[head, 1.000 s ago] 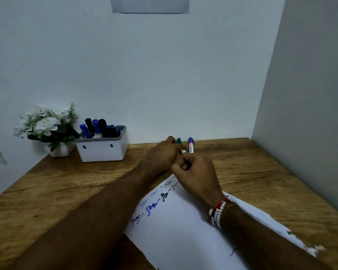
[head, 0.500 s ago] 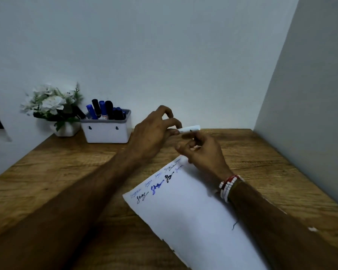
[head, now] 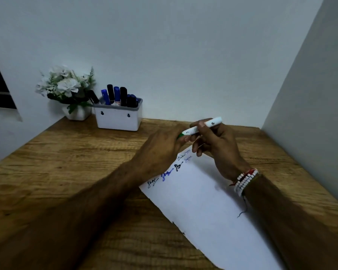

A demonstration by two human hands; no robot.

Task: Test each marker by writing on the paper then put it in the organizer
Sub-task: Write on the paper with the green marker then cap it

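Marker [head: 213, 122], held above far end of paper [head: 203, 201], right grip [head: 220, 145] round barrel, left grip [head: 160, 151] pinching green cap [head: 181, 135]; risk: a jerky pull frees cap suddenly, nib smudging paper or marker dropping.

- The green-capped marker [head: 203, 127] came up from the far edge of the table and ended tilted, right end higher, above the top of the paper [head: 203, 201].
- The right hand [head: 220, 151] shifted its grip to mid-barrel, leaving the white end free.
- The left hand [head: 160, 151] lowered its raised fingers and closed them round the green cap [head: 180, 135].
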